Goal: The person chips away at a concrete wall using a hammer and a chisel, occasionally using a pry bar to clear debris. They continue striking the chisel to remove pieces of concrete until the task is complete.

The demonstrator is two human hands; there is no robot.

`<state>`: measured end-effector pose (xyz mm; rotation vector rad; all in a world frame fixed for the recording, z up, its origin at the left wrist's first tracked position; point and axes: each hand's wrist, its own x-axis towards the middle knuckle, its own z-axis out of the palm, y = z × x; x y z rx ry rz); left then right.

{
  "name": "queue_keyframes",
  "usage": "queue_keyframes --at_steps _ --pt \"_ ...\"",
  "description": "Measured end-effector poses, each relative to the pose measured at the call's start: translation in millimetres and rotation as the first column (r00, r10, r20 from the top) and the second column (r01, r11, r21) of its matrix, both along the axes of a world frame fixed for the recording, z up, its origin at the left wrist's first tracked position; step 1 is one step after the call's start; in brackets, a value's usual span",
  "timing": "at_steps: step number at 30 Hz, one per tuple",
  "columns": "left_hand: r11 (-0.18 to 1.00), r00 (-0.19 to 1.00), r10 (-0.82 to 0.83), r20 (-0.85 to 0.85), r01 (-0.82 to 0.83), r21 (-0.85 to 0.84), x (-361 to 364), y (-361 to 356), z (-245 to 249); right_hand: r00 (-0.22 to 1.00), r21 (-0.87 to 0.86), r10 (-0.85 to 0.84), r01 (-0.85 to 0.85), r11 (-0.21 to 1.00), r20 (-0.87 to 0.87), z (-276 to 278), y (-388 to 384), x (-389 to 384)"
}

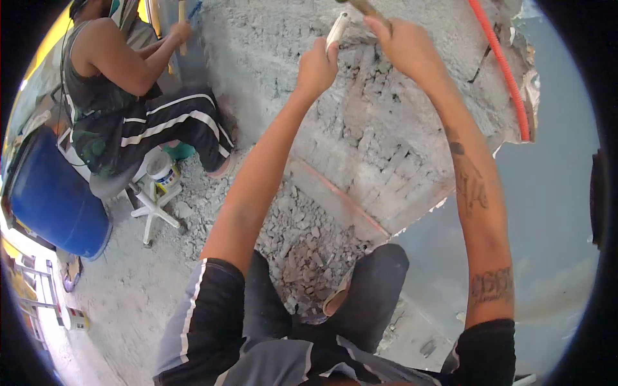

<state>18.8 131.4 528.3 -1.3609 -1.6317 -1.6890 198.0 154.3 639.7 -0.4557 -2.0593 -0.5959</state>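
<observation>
Near the top centre, my left hand (317, 67) is wrapped round a pale, chisel-like tool (336, 31) whose upper end points up and right. To its right, my right hand (407, 48) grips a wooden handle (368, 9); the rest of that tool runs out of the frame at the top. Both hands are raised in front of a rough, chipped grey wall (360, 109). The working tip of the pale tool cannot be made out.
A co-worker (106, 58) sits at the upper left, holding a wooden-handled tool (183, 26). Rubble (309, 251) lies below the wall. A blue barrel (58, 193), a white bucket (162, 168) and a stool base (153, 209) stand left. An orange corrugated tube (505, 71) hangs right.
</observation>
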Motion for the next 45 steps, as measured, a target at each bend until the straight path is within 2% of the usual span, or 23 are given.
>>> queue_keyframes --at_steps 3,5,8,10,12,14,16,17,19,22,23,27,29,30,32,36,38,39,40,41,42,43,45 --pt "0.999 0.999 -0.048 0.001 0.048 0.009 0.6 -4.8 1.7 0.994 -0.113 0.039 -0.051 0.992 -0.102 47.4 -64.9 17.2" --pt "0.999 0.999 -0.042 0.005 0.042 0.022 2.4 -4.4 1.3 0.847 0.018 0.353 -0.377 0.926 -0.398 56.0 -113.2 31.1" --pt "0.999 0.999 -0.027 0.019 0.027 0.018 2.8 -3.7 3.0 0.841 -0.038 0.326 -0.378 0.925 -0.433 8.6 -66.2 16.6" --pt "1.000 0.999 -0.027 0.047 0.027 -0.002 2.4 -3.6 -2.0 0.871 -0.067 0.346 -0.392 0.918 -0.348 -21.8 -20.4 1.9" --pt "1.000 1.000 -0.026 0.001 0.026 -0.010 -2.4 3.1 -2.2 0.998 -0.410 -0.004 0.029 0.912 0.062 -22.9 -11.6 2.9" --pt "1.000 1.000 -0.028 0.012 0.028 0.005 -7.2 3.5 0.3 0.998 -0.318 -0.035 0.053 0.947 0.060 -2.8 -23.4 11.2" --pt "0.999 0.999 -0.038 0.015 0.039 -0.006 -6.7 4.1 1.0 0.972 -0.256 0.170 -0.208 0.944 -0.163 30.5 -70.5 19.6" --pt "0.999 0.999 -0.040 0.036 0.041 -0.018 -6.4 5.4 -1.0 0.972 -0.258 0.168 -0.206 0.944 -0.161 41.6 -93.6 24.3" --pt "0.999 0.998 -0.037 0.053 0.039 -0.031 -5.5 5.1 -2.5 0.893 -0.035 0.257 -0.290 0.956 -0.371 55.3 -125.2 30.1" --pt "0.997 0.995 -0.053 0.082 0.056 -0.043 -5.8 0.4 -0.8 0.857 -0.112 0.333 -0.404 0.908 -0.393 4.2 -68.1 1.3" --pt "0.998 0.997 -0.049 0.064 0.051 -0.024 -9.8 4.4 -0.5 0.987 -0.310 0.017 -0.065 0.949 -0.157 -15.6 -29.1 -7.4" --pt "0.997 0.995 -0.072 0.074 0.074 -0.026 -8.8 4.4 -4.8 0.989 -0.426 0.007 0.056 0.903 0.145 -24.1 -11.2 1.8" --pt "0.997 0.993 -0.063 0.095 0.067 -0.045 -4.9 0.7 -3.4 0.996 -0.480 -0.006 -0.038 0.877 -0.091 -17.7 -29.6 13.9" --pt "0.996 0.992 -0.053 0.116 0.061 -0.067 -3.0 1.0 -2.3 0.996 -0.478 -0.009 -0.035 0.878 -0.091 -7.3 -36.0 18.8" --pt "0.995 0.991 -0.054 0.123 0.064 -0.072 -3.5 3.3 -3.2 0.932 -0.405 0.177 -0.301 0.864 -0.316 20.5 -52.0 29.0" --pt "0.995 0.989 -0.066 0.129 0.075 -0.062 -3.9 1.7 -3.3 0.751 -0.161 0.439 -0.575 0.802 -0.494 32.5 -102.9 29.6" --pt "0.994 0.988 -0.066 0.141 0.077 -0.079 -2.6 -0.4 -0.8 0.781 -0.038 0.362 -0.441 0.897 -0.509 -2.6 -52.1 5.8" --pt "0.993 0.985 -0.069 0.158 0.084 -0.088 -2.2 -2.0 -2.2 0.889 -0.081 0.240 -0.293 0.953 -0.391 -18.7 -33.9 -2.7" --pt "0.991 0.983 -0.069 0.168 0.087 -0.098 -3.8 -1.0 -6.7 0.893 -0.095 0.234 -0.291 0.952 -0.385 -22.0 -28.3 -2.7" --pt "0.988 0.985 -0.041 0.169 0.065 -0.140 -3.6 -0.5 -11.0 0.988 -0.560 0.026 -0.108 0.822 -0.151 -25.9 -23.9 1.7" --pt "0.986 0.988 -0.014 0.152 0.039 -0.164 -8.1 2.3 -7.4 0.988 -0.844 -0.061 0.155 0.513 0.145 -22.4 -22.7 4.2" --pt "0.989 0.988 -0.015 0.153 0.037 -0.146 -12.9 4.6 -6.8 0.988 -0.835 -0.062 0.155 0.529 0.144 -20.7 -21.6 8.1" --pt "0.987 0.983 -0.015 0.183 0.044 -0.152 -24.1 7.2 -15.3 0.998 -0.458 -0.051 0.034 0.888 -0.025 -28.9 -24.3 19.9"
